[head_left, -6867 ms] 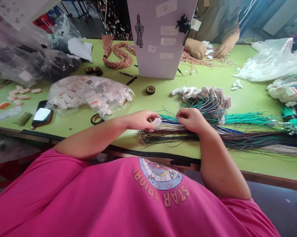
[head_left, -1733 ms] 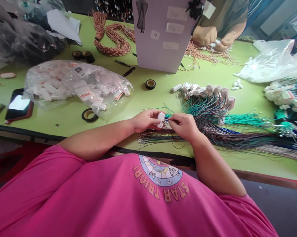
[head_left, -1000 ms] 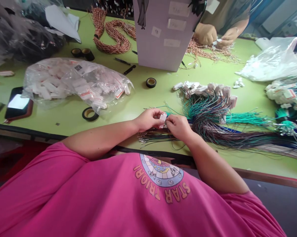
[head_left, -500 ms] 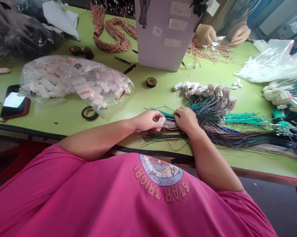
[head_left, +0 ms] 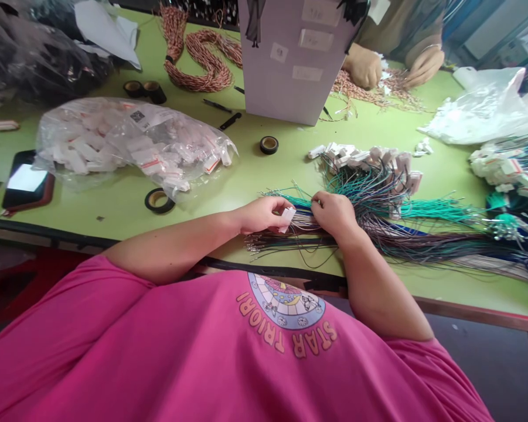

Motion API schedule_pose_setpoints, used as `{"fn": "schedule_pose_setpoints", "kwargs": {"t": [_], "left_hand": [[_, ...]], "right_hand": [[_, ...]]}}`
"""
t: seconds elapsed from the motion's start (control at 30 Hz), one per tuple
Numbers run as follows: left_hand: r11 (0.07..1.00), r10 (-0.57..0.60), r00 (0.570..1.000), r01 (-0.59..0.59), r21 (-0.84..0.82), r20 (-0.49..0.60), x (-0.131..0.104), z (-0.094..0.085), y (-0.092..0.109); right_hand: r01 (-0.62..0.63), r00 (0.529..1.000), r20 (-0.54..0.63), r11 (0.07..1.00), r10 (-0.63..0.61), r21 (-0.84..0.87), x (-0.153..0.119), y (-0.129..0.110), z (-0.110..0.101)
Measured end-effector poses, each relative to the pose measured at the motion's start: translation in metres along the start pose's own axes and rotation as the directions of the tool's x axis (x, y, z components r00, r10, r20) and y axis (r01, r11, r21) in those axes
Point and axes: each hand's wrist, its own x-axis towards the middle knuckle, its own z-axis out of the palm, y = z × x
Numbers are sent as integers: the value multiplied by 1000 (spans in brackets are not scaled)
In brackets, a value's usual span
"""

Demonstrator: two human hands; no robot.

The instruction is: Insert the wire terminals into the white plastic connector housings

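Observation:
My left hand [head_left: 268, 215] pinches a small white connector [head_left: 287, 218] between thumb and fingers, above the ends of the loose wires. Close to its right, my right hand [head_left: 333, 213] is closed, with thumb and index finger together over the green and blue wires; what it pinches is too small to make out. Dark and white wires [head_left: 426, 241] run to the right under my right forearm. Behind my right hand lies a heap of white connectors [head_left: 364, 157] with green and dark wires attached.
Clear bags of white connectors [head_left: 158, 146], black tape rolls [head_left: 269, 145] and a phone [head_left: 25, 181] lie to the left. A pale purple box [head_left: 290, 70] stands at the back. Beyond it, another person's hands [head_left: 364, 65] work over twisted wires. A white plastic bag [head_left: 483, 111] lies right.
My right hand has shifted slightly to the right, away from the connector. My left hand stays nearly in place with the connector. The other person's hands have moved a little.

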Motion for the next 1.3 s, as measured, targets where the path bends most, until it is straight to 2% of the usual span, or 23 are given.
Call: {"fn": "schedule_pose_setpoints", "kwargs": {"t": [0.07,0.13,0.2,0.27,0.37,0.47,0.53,0.57,0.63,0.7,0.77,0.83,0.9,0.97,1.0,1.03,1.07,1.1,1.17,1.2,1.3], "left_hand": [[1000,1,1000,-1,-8,-5,0,0,0],[1000,-1,1000,0,-21,-11,-1,1,0],[999,-7,1000,6,-41,-22,0,1,0],[998,-17,999,15,-62,-32,0,2,-1],[995,-29,999,24,-94,-46,1,1,-2],[995,-16,998,10,-100,-57,2,1,-2],[996,29,998,-33,-86,-56,2,1,-3],[995,51,997,-55,-81,-53,3,0,-4],[994,60,997,-64,-89,-46,5,0,-5],[992,30,998,-36,-122,-47,7,-1,-5],[986,7,998,-17,-163,-62,8,-2,-4],[981,18,997,-31,-190,-70,7,-3,-3],[979,45,998,-55,-197,-54,5,-2,-1],[978,74,996,-81,-193,-45,4,-2,-1],[977,85,995,-93,-193,-48,4,-1,0],[975,90,995,-98,-198,-52,3,-1,0],[974,85,995,-95,-208,-55,3,-1,0],[972,74,996,-84,-218,-54,4,-1,-1],[969,44,998,-55,-241,-50,5,0,-2],[967,31,998,-43,-252,-50,5,0,-2],[959,21,998,-37,-279,-62,6,-1,-3]], "right_hand": [[-47,997,-56,998,48,32,-1,0,-3],[-72,982,-156,975,106,209,-1,2,-5],[-54,964,-211,902,158,429,0,5,-7],[-19,966,-206,833,159,553,0,6,-8],[1,975,-187,835,121,550,-1,6,-11],[7,994,-102,905,40,425,-3,6,-13],[47,999,-25,943,-40,329,-3,8,-14],[60,998,-25,952,-55,300,-3,9,-14],[35,991,-135,949,8,314,-2,11,-13],[8,956,-271,917,109,398,-4,10,-14],[43,934,-331,878,134,477,-8,5,-17],[143,944,-327,859,30,491,-17,-5,-21],[313,939,-281,836,-199,451,-27,-17,-25],[500,865,-203,762,-459,411,-36,-28,-26],[562,821,-169,718,-545,411,-38,-31,-27],[584,799,-148,693,-583,422,-39,-33,-26],[568,809,-144,696,-569,440,-39,-32,-26],[521,845,-156,720,-512,458,-37,-30,-25],[389,921,-178,792,-347,470,-31,-22,-23],[333,943,-177,826,-283,454,-28,-18,-22],[284,958,-139,890,-250,357,-21,-9,-21]]}}
